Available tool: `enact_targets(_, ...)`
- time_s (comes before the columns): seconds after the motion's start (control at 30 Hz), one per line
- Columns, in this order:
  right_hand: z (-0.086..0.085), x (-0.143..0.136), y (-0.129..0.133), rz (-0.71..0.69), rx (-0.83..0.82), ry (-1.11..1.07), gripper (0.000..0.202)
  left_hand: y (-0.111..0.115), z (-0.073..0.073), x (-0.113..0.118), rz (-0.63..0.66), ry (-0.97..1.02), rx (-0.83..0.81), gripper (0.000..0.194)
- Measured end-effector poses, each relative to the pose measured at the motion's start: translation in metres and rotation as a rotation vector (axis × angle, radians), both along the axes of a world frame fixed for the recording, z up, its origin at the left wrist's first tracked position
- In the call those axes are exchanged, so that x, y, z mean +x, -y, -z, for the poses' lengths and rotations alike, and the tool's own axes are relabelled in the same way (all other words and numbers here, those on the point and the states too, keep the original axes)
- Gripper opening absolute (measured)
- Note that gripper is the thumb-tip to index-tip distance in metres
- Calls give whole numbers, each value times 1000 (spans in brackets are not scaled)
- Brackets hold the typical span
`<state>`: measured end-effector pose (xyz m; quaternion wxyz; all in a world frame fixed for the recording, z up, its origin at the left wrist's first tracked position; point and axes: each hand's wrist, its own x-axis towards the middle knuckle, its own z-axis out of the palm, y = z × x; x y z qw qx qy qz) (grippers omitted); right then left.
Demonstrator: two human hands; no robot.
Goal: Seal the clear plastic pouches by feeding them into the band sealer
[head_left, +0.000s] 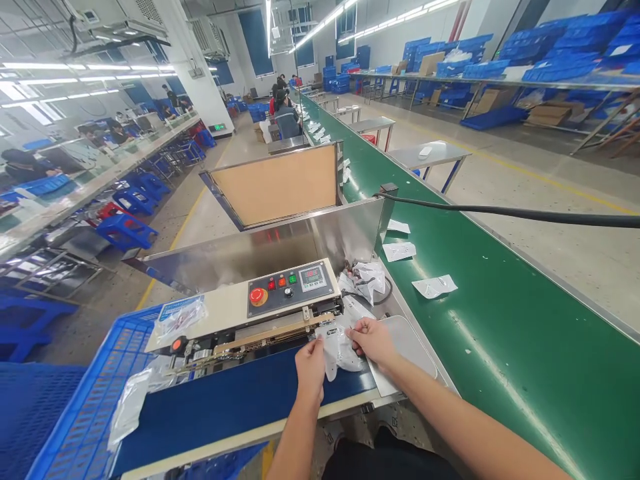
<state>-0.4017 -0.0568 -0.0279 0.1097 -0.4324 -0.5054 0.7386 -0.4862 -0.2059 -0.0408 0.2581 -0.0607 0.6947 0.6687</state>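
Note:
A small white plastic bag (338, 348) hangs between my two hands at the right end of a sealing machine (235, 310). My left hand (311, 363) pinches the bag's left edge, over the dark blue belt (240, 410). On the bag's right side, my right hand (371, 339) has its fingers closed on the edge. The top of the bag lies close to the machine's sealing strip. More white bags (369, 280) are piled just behind my right hand, beside the control panel (286, 287). A metal tray (413, 343) lies partly under my right forearm.
A green conveyor (480, 327) with scattered white packets (435, 287) runs along the right. At the belt's left end stands a blue basket (95, 373) with bags. Metal panels (280, 240) rise behind the machine. A black cable (510, 210) crosses the conveyor. People sit farther back.

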Motion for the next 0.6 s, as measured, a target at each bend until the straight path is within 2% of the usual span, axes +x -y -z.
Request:
enact_targets(0.1,0,1,4,-73,-12,-6,40,19,-6,-9,-26,-23,-65,69)
enact_targets(0.2,3,20,-25,-101,22,-12,39,41,-10,-18,-82,-46,-134,65)
enact_targets(0.27,10,40,-68,-48,92,28,41,60,-12,-21,-159,-83,-198,57)
enact_targets(0.33,24,62,-124,72,218,151,40,82,-13,-20,-253,-145,-291,51)
enact_targets(0.4,42,84,-182,223,388,400,34,103,-17,-13,-356,-226,-381,53)
enact_targets(0.47,62,105,-228,372,514,674,40,121,-21,-2,-460,-296,-421,58)
enact_targets(0.53,82,124,-258,488,540,859,58,132,-26,11,-522,-338,-434,60)
enact_targets(0.6,99,136,-272,567,501,920,66,137,-28,23,-543,-339,-441,59)
